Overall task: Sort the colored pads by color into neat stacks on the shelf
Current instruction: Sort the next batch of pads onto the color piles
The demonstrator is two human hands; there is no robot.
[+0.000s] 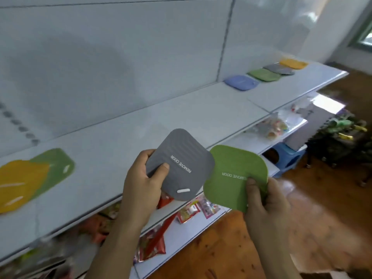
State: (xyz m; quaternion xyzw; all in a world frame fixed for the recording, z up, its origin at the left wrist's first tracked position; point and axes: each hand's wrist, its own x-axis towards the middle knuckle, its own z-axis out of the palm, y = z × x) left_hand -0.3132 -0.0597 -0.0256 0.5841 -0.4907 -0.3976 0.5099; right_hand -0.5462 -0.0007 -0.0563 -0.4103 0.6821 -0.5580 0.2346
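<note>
My left hand [141, 182] grips a grey pad [181, 158] printed "REMOVE ODOR", held above the front edge of the white shelf [141, 125]. My right hand [263, 200] holds a green pad [235, 170] with the same print, beside the grey one and just touching it. At the shelf's far left lie yellow pads [20, 180] overlapping a green pad [58, 164]. At the far right, a row of sorted pads sits along the back: blue [241, 82], green [263, 74], grey [278, 69] and yellow [292, 63].
Lower shelves hold snack packets [189, 212] and bagged goods [271, 127]. A blue plastic stool [285, 156] stands on the wooden floor at right, next to a dark rack of items [342, 137]. The shelf's back panel rises behind.
</note>
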